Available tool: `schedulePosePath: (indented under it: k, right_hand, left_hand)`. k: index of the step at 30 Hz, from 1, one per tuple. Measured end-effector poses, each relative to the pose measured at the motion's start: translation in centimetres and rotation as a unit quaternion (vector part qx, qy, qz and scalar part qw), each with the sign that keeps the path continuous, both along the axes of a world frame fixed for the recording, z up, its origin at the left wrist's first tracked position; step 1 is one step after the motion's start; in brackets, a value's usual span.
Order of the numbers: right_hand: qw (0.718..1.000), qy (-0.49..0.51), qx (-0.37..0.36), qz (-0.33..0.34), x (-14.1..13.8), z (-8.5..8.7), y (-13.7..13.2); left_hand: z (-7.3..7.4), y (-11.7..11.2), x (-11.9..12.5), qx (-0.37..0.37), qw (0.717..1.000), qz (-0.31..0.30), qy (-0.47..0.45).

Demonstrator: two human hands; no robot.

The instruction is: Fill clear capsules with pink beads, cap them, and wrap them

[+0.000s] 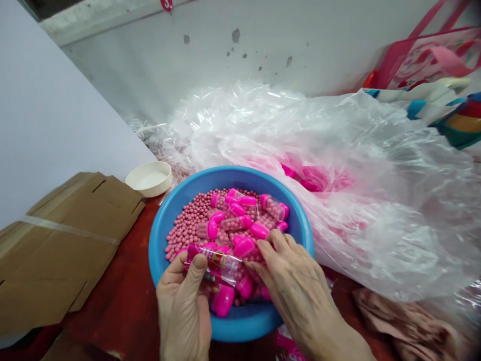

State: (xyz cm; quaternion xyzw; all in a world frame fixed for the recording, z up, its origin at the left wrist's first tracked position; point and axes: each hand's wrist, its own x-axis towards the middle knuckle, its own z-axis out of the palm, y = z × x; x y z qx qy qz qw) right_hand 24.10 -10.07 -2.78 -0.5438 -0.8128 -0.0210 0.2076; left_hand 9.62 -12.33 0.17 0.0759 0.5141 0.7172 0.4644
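A blue plastic bowl (161,235) stands in front of me, full of small pink beads (188,220) and several pink-capped clear tubes (240,213). My left hand (184,311) is closed round clear tubes (218,260) with pink caps and a coloured label, held over the near side of the bowl. My right hand (296,286) reaches into the bowl with fingers curled down among the beads and tubes, its fingertips next to the held tubes. A loose pink cap (223,300) lies by the near rim.
A big crumpled clear plastic bag (338,165) with pink items inside lies behind and right of the bowl. Flattened cardboard (63,240) lies at the left, a white shallow dish (149,178) behind it. Colourful bags (432,65) stand at the far right against the wall.
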Motion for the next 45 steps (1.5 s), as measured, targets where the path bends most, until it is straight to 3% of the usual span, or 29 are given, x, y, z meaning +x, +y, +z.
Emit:
schedulePosePath:
  k: [3,6,9,12,16,18,30,36,41,45]
  right_hand:
    - [0.999,0.008,0.039,0.038,0.1,-1.2,-0.5]
    - [0.991,0.082,0.085,0.064,0.2,-1.6,-0.9]
    - [0.973,0.221,-0.022,0.056,0.1,-0.7,-1.1]
    - [0.913,0.366,-0.179,0.029,0.2,1.0,-1.5]
    - [0.801,0.515,-0.304,0.033,0.1,2.5,-2.2]
    - [0.771,0.535,-0.34,0.048,-0.2,2.8,-2.5]
    - [0.792,0.508,-0.337,0.045,0.3,3.4,-2.3]
    - [0.782,0.492,-0.378,0.058,1.7,3.1,-1.6]
    - [0.757,0.512,-0.397,0.085,1.9,2.4,-1.1]
    - [0.782,0.507,-0.357,0.057,1.9,2.0,-1.1]
  left_hand:
    - [-0.2,0.1,-0.2,-0.003,1.0,0.011,-0.015]
    - [-0.2,0.2,-0.3,0.005,1.0,0.018,-0.01]
    - [-0.2,0.2,-0.6,0.013,1.0,0.016,-0.005]
    - [-0.3,0.3,-0.8,0.024,0.999,0.033,-0.004]
    - [-0.5,0.4,-0.8,0.043,0.998,0.046,0.0]
    - [-0.5,0.5,-0.6,0.048,0.997,0.053,0.0]
    - [-0.6,0.8,0.0,0.034,0.999,0.037,-0.001]
    - [-0.9,0.3,0.2,0.026,1.0,0.002,0.003]
    - [-0.5,0.1,0.4,0.033,0.998,-0.052,0.004]
    - [-0.2,0.1,0.5,0.029,0.997,-0.066,0.001]
